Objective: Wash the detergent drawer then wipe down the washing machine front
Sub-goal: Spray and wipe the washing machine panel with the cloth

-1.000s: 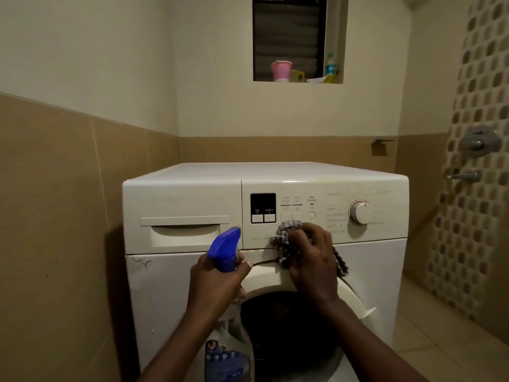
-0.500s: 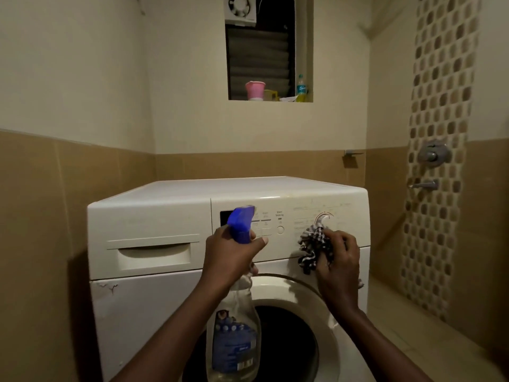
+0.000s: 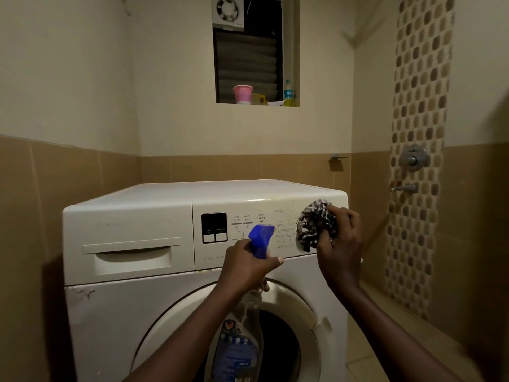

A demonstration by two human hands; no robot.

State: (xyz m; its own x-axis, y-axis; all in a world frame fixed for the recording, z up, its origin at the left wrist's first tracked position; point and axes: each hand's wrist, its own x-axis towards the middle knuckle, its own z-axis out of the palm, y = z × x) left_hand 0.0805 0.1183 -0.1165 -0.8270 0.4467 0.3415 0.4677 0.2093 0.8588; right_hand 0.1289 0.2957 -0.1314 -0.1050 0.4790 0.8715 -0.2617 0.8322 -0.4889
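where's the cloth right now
The cloth is bunched in the right hand, pressed on the right end of the washing machine control panel, right of the spray bottle.

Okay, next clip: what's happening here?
A person is wiping the front of a washing machine. The right hand presses a bunched checked cloth against the control panel, right over the spot where the dial sits at the panel's right end. The left hand holds a spray bottle by its blue trigger head, in front of the door. The detergent drawer is shut.
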